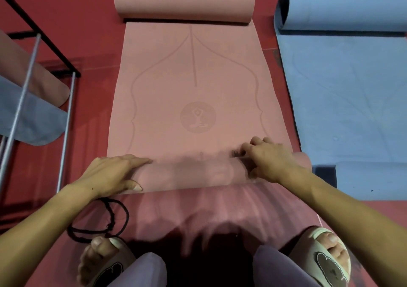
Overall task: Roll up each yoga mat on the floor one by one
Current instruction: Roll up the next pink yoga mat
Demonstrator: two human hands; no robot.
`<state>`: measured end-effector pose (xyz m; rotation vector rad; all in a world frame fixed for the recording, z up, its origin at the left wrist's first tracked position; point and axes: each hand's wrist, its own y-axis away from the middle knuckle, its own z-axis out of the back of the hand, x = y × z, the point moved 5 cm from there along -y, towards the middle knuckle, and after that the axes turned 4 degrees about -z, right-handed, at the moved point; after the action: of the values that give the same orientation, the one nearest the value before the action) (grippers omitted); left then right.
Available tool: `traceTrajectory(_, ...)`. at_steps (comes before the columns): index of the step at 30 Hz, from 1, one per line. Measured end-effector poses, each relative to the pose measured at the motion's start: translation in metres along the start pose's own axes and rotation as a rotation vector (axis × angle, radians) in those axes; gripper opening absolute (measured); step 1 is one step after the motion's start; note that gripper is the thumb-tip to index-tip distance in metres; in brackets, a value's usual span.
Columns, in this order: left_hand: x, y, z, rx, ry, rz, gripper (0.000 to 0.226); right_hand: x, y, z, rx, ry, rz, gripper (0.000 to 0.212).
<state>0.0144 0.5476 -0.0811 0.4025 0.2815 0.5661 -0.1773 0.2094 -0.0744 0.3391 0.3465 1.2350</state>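
While the person crouches at the near end of the pink yoga mat (193, 84), both hands sit on the roll (187, 175) formed at that end. That roll lies across the mat's width, between the person's feet and the round emblem (197, 117) printed on the mat. Beyond the emblem the pink mat lies flat on the red floor (92, 115), and its far end curls up into a second, fatter roll (185, 1).

On the near roll's left end, the left hand (114, 172) lies over the top with fingers stretched along it and the thumb pressed against the roll's near side; it is laid on rather than clenched. At the roll's right end, the right hand (267, 161) has its fingers curled over the far side of the roll, grasping it, with the thumb tucked underneath on the near side.

Just right of the pink mat lies a blue yoga mat (348, 101), flat in the middle and curled at both its far end and its near end. Left of the pink mat stands a metal rack (26, 86) with a pink mat end and a blue-grey mat end draped on it. Near the left hand, on the floor beside the person's left slipper (108, 264), lies a looped black cord (99, 218). The right slipper (326, 260) stands near the pink mat's right edge.
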Motion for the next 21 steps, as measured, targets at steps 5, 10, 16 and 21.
traceTrajectory(5,-0.002,0.004,0.001,-0.074,-0.019,-0.018,0.082,0.005,0.003,0.003,-0.063,-0.026,0.0,0.057)
traceTrajectory(10,-0.005,0.01,0.0,-0.184,-0.002,-0.039,0.065,0.002,0.003,0.007,-0.107,-0.096,-0.016,0.043)
traceTrajectory(16,-0.01,0.008,0.001,-0.29,-0.018,-0.038,0.064,-0.001,0.001,0.005,-0.215,-0.124,-0.053,0.023)
traceTrajectory(21,-0.011,0.003,0.008,-0.276,-0.019,0.044,0.062,-0.002,-0.005,0.005,-0.275,-0.145,-0.056,0.022)
